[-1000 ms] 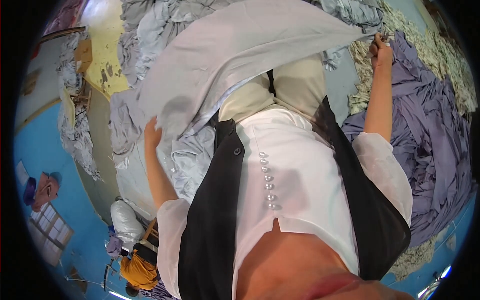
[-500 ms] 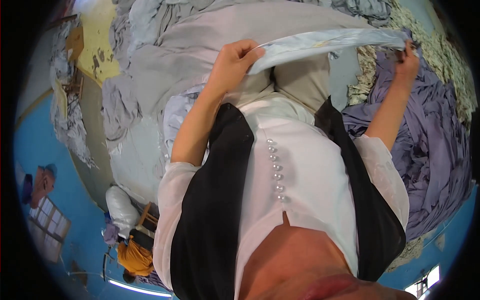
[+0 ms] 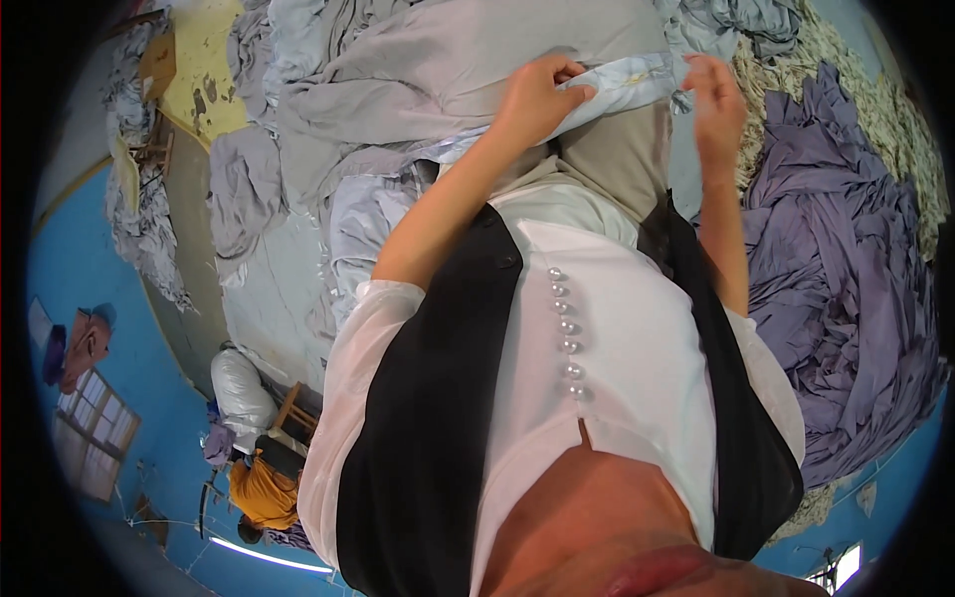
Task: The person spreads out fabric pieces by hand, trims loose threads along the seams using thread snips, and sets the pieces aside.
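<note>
A pale blue-grey strip of cloth stretches across in front of my lap, its lower edge folded like a hem. My left hand pinches this strip between thumb and fingers. Just beyond the strip's right end is my right hand, raised, its slightly blurred fingers loosely bent and apart, with no cloth seen in them. Behind the strip spreads a large light grey fabric, reaching to the left past my left forearm.
A heap of purple fabric lies at the right, with cream patterned cloth behind it. More grey cloth lies left. Far lower left are a white sack and a person in orange.
My right hand has moved left and inward, off the cloth end it held stretched out. The strip spans less width. My left hand has shifted right along with it.
</note>
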The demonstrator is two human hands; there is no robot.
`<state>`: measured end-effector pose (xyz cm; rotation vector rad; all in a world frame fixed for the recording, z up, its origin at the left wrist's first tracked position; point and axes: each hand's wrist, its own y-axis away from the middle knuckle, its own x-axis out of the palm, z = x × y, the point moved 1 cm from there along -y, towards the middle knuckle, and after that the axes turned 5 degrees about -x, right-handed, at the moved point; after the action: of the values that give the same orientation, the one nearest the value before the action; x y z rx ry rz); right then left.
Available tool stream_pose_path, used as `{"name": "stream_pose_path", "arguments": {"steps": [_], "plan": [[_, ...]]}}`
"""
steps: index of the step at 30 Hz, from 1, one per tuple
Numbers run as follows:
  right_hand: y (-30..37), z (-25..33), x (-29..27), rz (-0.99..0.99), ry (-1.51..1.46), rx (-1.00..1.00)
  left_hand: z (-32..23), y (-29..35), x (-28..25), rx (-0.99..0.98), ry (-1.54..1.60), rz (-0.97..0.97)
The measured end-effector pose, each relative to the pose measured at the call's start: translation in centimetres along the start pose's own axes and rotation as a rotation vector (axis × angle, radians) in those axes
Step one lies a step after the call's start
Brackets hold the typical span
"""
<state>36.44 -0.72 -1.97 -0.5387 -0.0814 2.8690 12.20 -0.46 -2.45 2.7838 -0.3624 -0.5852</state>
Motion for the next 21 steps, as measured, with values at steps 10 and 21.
{"name": "stream_pose_path", "arguments": {"steps": [10, 21], "plan": [[4.0, 4.7, 4.7, 0.195, 0.414, -0.111, -0.7, 0.9, 1.4, -0.272, 0.708, 0.024], [2.9, 4.8, 5.9, 0.240, 0.075, -0.190, 4.2, 1.9, 1.0, 0.254, -0.177, -0.205]]}}
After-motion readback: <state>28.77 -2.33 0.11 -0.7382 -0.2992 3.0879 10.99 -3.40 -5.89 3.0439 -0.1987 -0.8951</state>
